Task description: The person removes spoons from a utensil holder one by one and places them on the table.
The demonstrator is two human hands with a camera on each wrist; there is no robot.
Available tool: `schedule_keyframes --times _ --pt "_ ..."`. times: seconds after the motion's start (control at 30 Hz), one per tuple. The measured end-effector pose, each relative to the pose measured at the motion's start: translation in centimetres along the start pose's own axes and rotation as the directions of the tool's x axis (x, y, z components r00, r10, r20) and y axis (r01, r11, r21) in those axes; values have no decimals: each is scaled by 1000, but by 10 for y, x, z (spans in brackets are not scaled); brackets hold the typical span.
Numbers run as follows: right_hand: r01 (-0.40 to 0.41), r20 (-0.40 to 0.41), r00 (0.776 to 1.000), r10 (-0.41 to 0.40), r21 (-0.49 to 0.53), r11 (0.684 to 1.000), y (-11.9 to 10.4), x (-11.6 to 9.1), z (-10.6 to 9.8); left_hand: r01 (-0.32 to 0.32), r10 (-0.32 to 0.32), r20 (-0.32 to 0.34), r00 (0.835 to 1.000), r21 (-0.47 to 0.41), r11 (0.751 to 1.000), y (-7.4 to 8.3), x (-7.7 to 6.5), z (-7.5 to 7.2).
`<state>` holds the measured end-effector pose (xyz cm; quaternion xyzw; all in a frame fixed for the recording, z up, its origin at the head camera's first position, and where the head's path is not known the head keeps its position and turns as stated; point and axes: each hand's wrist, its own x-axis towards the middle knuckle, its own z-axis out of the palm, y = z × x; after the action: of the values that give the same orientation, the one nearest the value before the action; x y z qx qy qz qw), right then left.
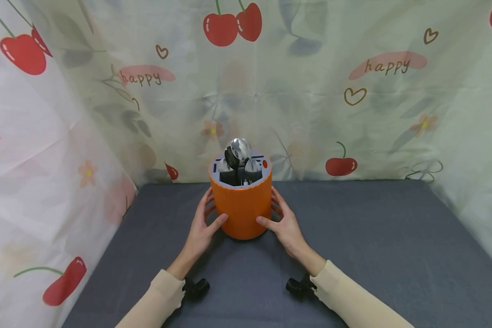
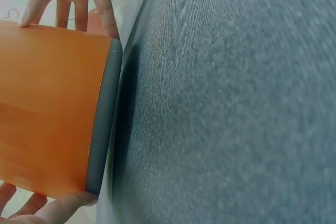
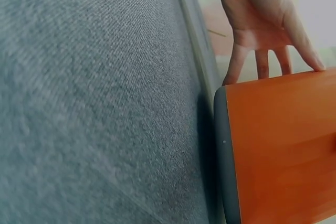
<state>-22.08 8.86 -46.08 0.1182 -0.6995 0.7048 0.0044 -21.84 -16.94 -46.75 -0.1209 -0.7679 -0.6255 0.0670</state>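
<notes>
An orange cylindrical cutlery holder [image 1: 242,212] stands upright between both hands over the middle of the table. Its pale grey top has slots and an opening, from which shiny spoons [image 1: 241,149] and dark pieces stick up. My left hand [image 1: 203,224] grips the left side, thumb on the front and fingers wrapped toward the back. On the opposite side my right hand [image 1: 284,223] holds it in the same way. A dark grey base [image 2: 106,119] rings the bottom, close over the cloth, with a shadow beside it. In the right wrist view, the left hand [image 3: 257,19] shows palm and spread fingers.
Dark grey cloth covers the table [image 1: 373,246]. A patterned curtain [image 1: 295,91] with cherries and "happy" lettering hangs behind the far edge and along the left and right sides. Black wrist cameras [image 1: 197,288] sit below both cuffs.
</notes>
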Motion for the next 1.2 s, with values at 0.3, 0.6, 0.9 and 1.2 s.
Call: schedule_keyframes --times 0.3,0.6,0.9,1.2 --pt "7 6 1000 -7 -11 1000 -4 1 -9 -4 4 -1 1000 -29 1000 2 5 8" --pt "5 0 1000 -5 -28 1000 -6 0 -20 -41 41 -1 999 0 999 5 7 18" --pt "-1 -6 1000 0 -50 999 -10 -2 -32 -51 51 0 999 -10 999 10 9 30" --pt "7 -4 1000 -7 -70 998 -11 -3 -42 -34 34 14 999 -21 999 10 14 40"
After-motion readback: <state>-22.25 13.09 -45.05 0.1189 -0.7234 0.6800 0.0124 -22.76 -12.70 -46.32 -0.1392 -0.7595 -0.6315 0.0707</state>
